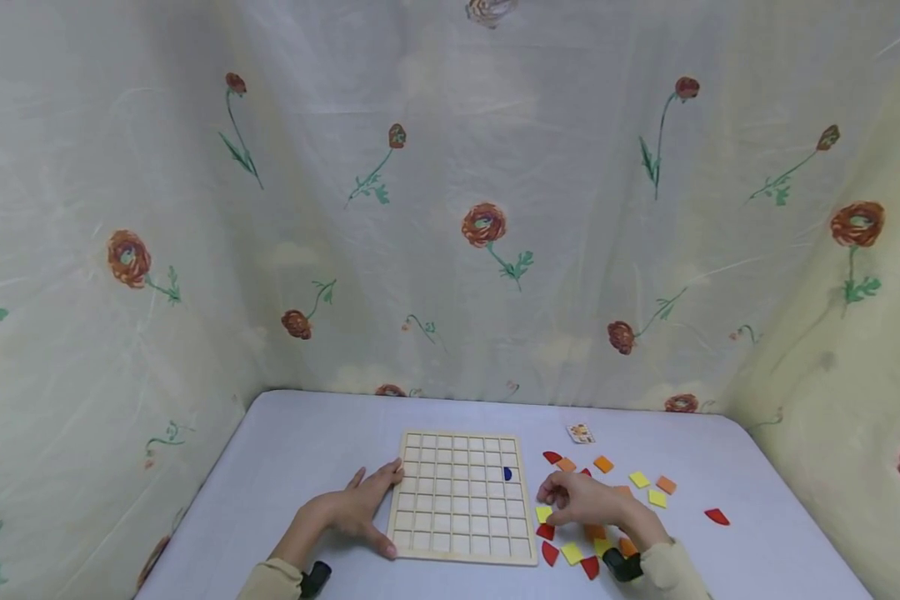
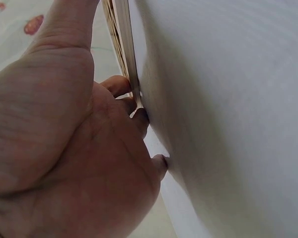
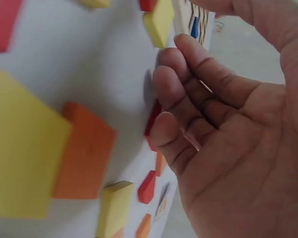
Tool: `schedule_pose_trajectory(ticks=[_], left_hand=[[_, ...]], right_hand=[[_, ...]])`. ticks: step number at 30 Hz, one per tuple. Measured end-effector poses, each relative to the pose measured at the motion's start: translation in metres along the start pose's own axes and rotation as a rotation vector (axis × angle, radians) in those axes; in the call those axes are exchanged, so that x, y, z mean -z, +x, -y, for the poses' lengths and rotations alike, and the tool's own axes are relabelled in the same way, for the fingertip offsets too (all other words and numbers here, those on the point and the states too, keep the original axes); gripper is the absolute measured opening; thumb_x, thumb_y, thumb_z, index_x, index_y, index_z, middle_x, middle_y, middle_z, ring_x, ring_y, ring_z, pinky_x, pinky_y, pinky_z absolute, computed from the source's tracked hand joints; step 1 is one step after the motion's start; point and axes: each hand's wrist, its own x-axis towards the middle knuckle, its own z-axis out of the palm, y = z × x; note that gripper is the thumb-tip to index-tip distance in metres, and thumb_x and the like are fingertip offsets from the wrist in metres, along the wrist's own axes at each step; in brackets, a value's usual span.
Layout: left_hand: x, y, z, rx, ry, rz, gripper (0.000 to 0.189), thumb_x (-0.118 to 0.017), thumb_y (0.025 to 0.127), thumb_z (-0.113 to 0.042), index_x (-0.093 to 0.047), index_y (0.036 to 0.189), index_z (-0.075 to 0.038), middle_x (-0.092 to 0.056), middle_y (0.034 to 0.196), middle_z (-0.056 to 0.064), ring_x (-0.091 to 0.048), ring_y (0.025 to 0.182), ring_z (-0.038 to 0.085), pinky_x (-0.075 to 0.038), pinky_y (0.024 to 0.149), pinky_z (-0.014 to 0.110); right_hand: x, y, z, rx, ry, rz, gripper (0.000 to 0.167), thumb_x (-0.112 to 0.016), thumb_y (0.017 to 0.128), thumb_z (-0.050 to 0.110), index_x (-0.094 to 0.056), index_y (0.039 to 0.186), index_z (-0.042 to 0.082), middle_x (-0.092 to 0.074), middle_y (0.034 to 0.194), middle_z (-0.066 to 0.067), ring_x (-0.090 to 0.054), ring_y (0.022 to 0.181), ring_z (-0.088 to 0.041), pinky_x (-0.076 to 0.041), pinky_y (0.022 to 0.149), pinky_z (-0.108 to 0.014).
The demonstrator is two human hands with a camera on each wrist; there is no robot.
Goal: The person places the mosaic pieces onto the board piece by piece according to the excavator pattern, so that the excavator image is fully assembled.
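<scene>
A wooden grid board (image 1: 461, 557) lies flat on the table, with one dark blue half-round piece (image 1: 507, 473) in a cell near its right side. My left hand (image 1: 356, 507) rests at the board's left edge, thumb and fingers spread and touching the frame. My right hand (image 1: 588, 502) hovers over the loose pieces just right of the board. Its fingers are loosely bent, and no piece shows between them in the right wrist view. A yellow square tile (image 1: 543, 514) lies by its thumb, with a red piece (image 1: 545, 532) right below that tile.
Several yellow, orange and red pieces lie scattered around the right hand, among them a yellow tile (image 1: 572, 553) and an orange tile (image 1: 603, 463). One red piece (image 1: 717, 517) sits apart at the far right. A small printed card (image 1: 581, 433) lies behind them. Flowered curtain (image 1: 450, 333) surrounds the table.
</scene>
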Motion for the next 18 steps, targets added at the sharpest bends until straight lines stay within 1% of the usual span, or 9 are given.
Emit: schedule_pose_trajectory(ticks=[8,14,18], left_hand=[[0.001,-0.001,-0.001,0.000,0.003,-0.002,0.123,-0.084,0.056,-0.060,-0.023,0.152,-0.011,-0.009,0.163,0.012,-0.010,0.151,0.029,0.001,0.121,0.058],[0.000,-0.001,-0.001,0.013,-0.009,0.004,0.122,-0.084,0.056,-0.059,-0.024,0.152,-0.012,-0.009,0.163,0.011,-0.009,0.151,0.028,0.001,0.121,0.057],[0.001,-0.002,-0.002,0.006,-0.018,0.007,0.121,-0.084,0.057,-0.059,-0.024,0.151,-0.011,-0.009,0.163,0.012,-0.009,0.151,0.030,0.000,0.121,0.058]], right_hand=[[-0.005,0.000,-0.008,-0.005,0.011,-0.026,0.029,-0.078,0.080,0.017,-0.063,0.103,0.010,-0.059,0.090,-0.001,-0.051,0.083,-0.018,-0.045,0.068,-0.024],[-0.008,0.001,-0.012,0.009,0.027,-0.025,0.025,-0.076,0.081,0.016,-0.063,0.102,0.011,-0.059,0.091,-0.001,-0.051,0.084,-0.018,-0.045,0.068,-0.023],[-0.008,-0.001,-0.012,0.012,0.040,-0.018,0.024,-0.076,0.081,0.015,-0.063,0.101,0.011,-0.059,0.090,-0.002,-0.052,0.084,-0.018,-0.045,0.068,-0.023]])
